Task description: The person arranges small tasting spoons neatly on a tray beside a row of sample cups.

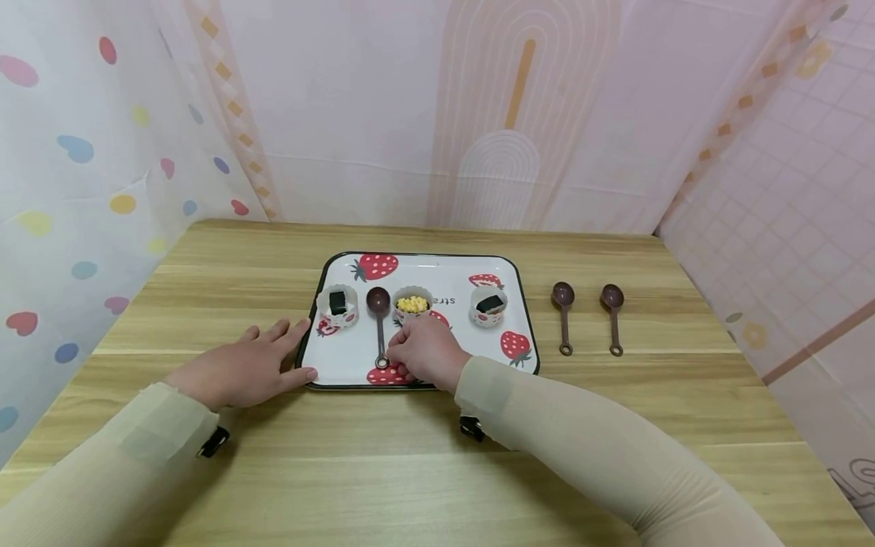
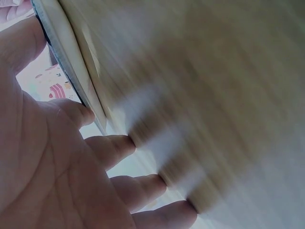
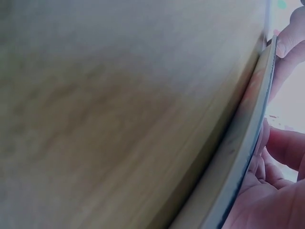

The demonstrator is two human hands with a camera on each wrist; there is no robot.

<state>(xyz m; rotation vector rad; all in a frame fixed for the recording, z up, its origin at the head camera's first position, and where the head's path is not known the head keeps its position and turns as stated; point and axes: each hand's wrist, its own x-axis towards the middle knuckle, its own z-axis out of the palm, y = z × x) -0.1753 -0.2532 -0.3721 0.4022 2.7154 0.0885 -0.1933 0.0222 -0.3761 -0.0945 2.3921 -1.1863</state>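
My left hand [image 1: 249, 366] spreads its fingers along the left edge of the strawberry-print tray [image 1: 437, 267], its thumb over the front left corner. In the left wrist view the fingers [image 2: 112, 148] are stretched out beside the rim. My right hand [image 1: 431, 349] hangs over the tray's front part, fingers bent, tips right at the ring end of a brown measuring spoon [image 1: 380, 334]; I cannot tell whether they pinch it. That spoon lies bowl-away between a paper cup with a black-wrapped piece [image 1: 338, 317] and a paper cup of yellow bits [image 1: 413, 293], partly hidden by the hand.
Another paper cup [image 1: 487, 317] with a black-wrapped piece stands on the tray's right side. Two more brown spoons, one nearer [image 1: 563, 311] and one farther right [image 1: 614, 311], lie on the wooden table [image 1: 383, 471]. Printed curtains [image 1: 342, 114] hang behind and at both sides.
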